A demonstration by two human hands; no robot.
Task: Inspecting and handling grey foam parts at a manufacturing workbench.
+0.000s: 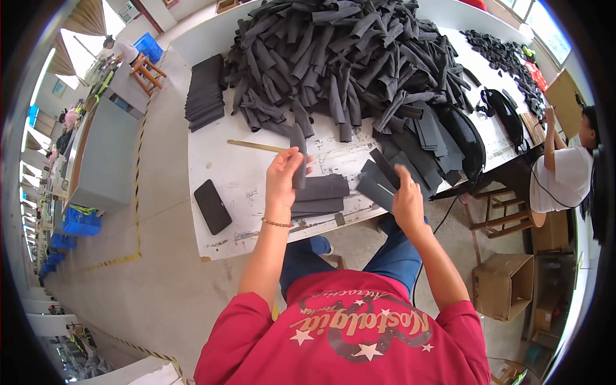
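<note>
My left hand (282,170) is gripping a charcoal strip (298,138), thumb and fingers closing around it, on my side of the big heap (346,58). The strip is standing nearly upright, long and narrow, matte all over and curling along its length. My right hand (408,199), also on the near side of the heap but farther right, is clasping a flat dark panel (372,185) near its edge. The panel is looking smooth and grey-black, with a short pale line showing near its middle, and a narrow black band (384,167) is jutting past it toward the heap. From this angle I can't quite tell whether I am clasping one panel or several layers.

Straight out from the heap toward me, a low stack of dark strips (324,187) is lying flat. A yellowish stick (250,145) is resting off the heap's near left, and a black phone (212,206) is lying farther out that way. A neat pile of dark pieces (205,96) is sitting just left of the heap; loose dark sheets (427,163) are spreading at its near right.
</note>
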